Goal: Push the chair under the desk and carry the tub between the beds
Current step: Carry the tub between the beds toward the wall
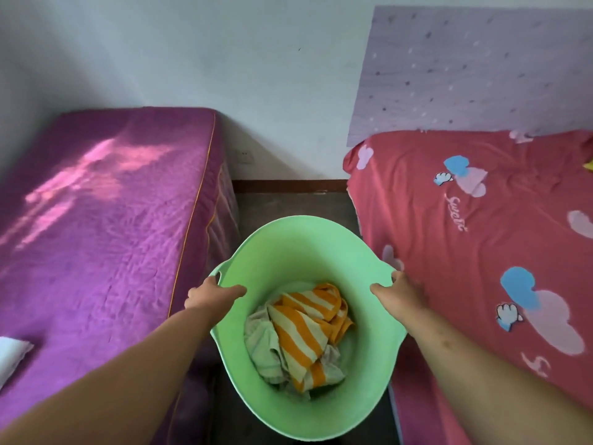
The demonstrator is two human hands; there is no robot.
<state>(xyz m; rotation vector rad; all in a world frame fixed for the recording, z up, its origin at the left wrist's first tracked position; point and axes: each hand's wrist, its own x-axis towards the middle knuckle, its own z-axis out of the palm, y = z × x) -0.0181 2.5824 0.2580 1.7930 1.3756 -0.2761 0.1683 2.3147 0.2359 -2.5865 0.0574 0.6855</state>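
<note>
Tub (pixel 298 252) was already down in the gap between the two beds when this was taken, purple bed (pixel 106 203) on your left and red bed (pixel 475 236) on your right, so the carrying part looked mostly done to me. You had both hands on its rim. Your left hand (pixel 211 292) was curled over the rim next to the handle slot, thumb lying inside the tub and the other fingers wrapped out of sight behind the edge. Your right hand (pixel 396 292) did the same on the opposite handle, thumb inside, fingers hooked under.

Striped cloth (pixel 308 329) sat bunched in the bottom (with some paler stuff under it).

Couldn't tell whether the tub was resting on the floor (pixel 288 203) or hanging just above it, its base was hidden. If it was up, what was left was setting it down and letting go.

No chair or desk anywhere in view, so I couldn't say if that half was finished. From the order in the task I'd guess it was, but that's a guess.
</note>
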